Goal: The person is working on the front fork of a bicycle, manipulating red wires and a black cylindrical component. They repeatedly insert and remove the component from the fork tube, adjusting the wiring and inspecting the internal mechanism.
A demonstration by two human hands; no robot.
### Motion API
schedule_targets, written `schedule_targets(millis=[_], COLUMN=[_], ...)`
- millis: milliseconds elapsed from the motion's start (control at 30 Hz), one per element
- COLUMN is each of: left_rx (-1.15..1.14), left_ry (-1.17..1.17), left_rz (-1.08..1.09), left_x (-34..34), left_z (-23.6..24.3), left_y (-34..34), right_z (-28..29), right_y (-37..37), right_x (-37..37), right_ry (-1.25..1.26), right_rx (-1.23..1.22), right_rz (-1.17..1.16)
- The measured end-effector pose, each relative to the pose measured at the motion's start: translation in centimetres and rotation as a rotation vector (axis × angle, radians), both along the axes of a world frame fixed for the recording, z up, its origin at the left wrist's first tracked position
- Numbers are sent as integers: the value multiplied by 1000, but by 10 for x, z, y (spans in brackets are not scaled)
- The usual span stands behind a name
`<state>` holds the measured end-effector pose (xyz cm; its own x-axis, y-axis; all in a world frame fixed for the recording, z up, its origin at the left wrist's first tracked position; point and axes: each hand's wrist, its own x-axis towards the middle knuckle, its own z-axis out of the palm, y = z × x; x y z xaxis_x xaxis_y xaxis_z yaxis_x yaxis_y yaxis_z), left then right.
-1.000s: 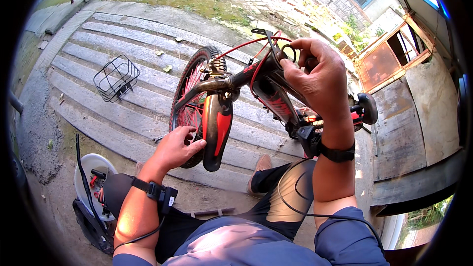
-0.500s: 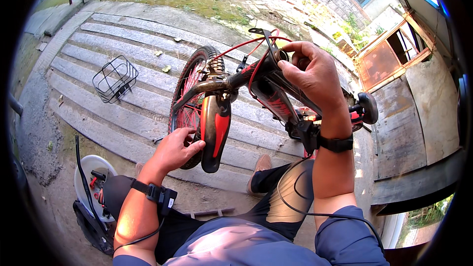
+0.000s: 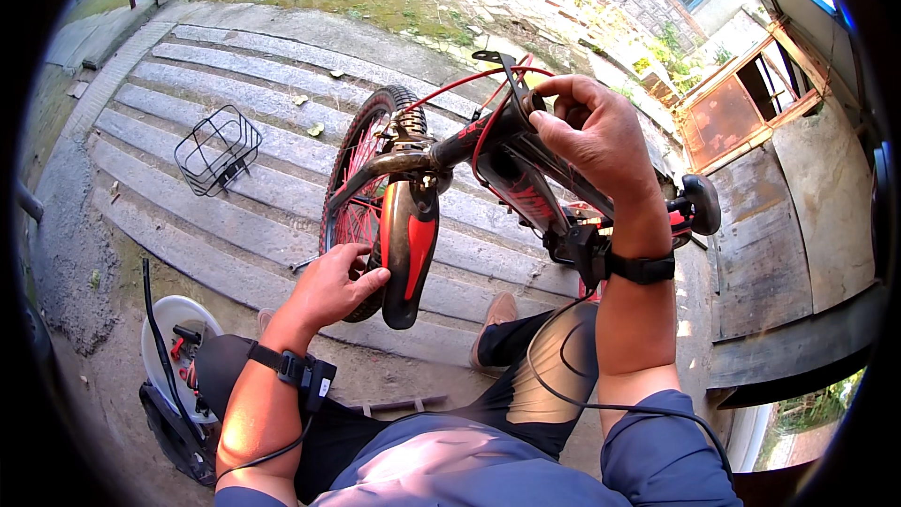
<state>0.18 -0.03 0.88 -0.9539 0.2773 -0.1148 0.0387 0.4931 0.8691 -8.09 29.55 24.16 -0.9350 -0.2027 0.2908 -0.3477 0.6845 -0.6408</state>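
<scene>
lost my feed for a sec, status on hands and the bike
Left hand on front wheel beside red fender. Right hand gripping handlebar end. Wire basket off on steps, clear.
</scene>
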Motion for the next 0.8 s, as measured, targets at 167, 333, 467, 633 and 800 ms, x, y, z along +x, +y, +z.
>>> schedule_targets(millis=[167, 333, 467, 633, 800], left_rx=[16, 0, 3, -5, -11], left_ry=[-7, 0, -3, 3, -8], left_rz=[1, 1, 0, 4, 4], left_x=[0, 1, 1, 1, 1], left_z=[1, 1, 1, 1, -1], left_y=[0, 0, 0, 0, 0], right_z=[4, 3, 4, 9, 10], right_y=[-2, -2, -2, -10, -15], right_x=[1, -1, -1, 4, 8], right_ry=[-21, -36, -7, 8, 94], right_rx=[7, -6, 44, 101, 185], right_rz=[-12, -25, -38, -57, -65])
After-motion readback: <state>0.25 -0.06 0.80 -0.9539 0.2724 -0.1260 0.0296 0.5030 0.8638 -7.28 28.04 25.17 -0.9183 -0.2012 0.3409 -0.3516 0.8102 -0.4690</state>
